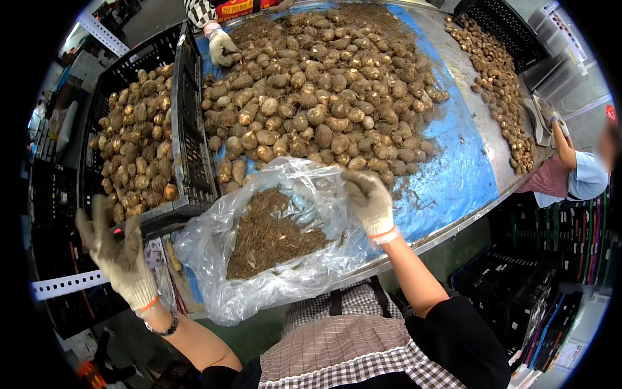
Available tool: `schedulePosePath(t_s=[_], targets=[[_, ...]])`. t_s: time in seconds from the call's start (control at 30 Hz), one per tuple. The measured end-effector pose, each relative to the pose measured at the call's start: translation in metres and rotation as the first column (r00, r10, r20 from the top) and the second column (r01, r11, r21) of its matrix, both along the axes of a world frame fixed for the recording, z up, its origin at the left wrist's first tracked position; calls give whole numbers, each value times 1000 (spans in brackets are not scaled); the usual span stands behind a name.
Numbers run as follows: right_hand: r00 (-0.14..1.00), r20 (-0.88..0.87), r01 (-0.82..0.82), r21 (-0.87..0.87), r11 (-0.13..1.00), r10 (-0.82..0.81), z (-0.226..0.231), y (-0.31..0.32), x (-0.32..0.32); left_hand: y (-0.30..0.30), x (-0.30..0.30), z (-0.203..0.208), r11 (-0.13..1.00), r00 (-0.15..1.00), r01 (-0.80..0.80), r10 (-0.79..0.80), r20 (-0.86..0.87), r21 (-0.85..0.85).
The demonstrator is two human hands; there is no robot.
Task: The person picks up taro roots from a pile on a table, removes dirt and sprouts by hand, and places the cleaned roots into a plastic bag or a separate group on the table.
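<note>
A clear plastic bag (207,266) lies open at the table's near edge, with brown root fibres and dirt (265,240) inside. My right hand (370,202), in a soiled cream knit glove, pinches the right rim of the bag. To the left, my left hand (120,253) wears the same kind of glove. Its fingers are spread, it holds nothing, and it hovers by the near end of a black crate. Beyond the bag rises a big heap of brown, hairy taro corms (317,97) on a blue plastic sheet (460,155).
The black crate (188,117) at left is filled with taro (139,142). Across the table a co-worker's gloved hand (222,48) touches the heap. Another person (576,162) stands at right near more taro (495,78). Stacked black crates (512,285) stand at lower right.
</note>
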State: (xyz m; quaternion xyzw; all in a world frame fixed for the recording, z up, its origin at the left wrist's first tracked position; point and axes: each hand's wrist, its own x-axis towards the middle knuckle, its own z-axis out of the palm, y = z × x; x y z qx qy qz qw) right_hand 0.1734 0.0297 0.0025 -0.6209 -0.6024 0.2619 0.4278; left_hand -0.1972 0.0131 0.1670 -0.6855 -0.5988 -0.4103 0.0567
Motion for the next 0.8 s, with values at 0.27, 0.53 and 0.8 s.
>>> schedulePosePath(t_s=[0.27,0.53,0.8], targets=[[504,846,-59,-168,984,175,-23,50,43,-28,105,-83,896,524,380,-4,852,-230],[463,856,-75,-222,972,231,-33,59,52,-16,169,-113,613,856,510,-427,290,-603],[601,781,-290,17,957,169,-34,51,64,40,184,-121,737,902,226,-406,-150,-637]])
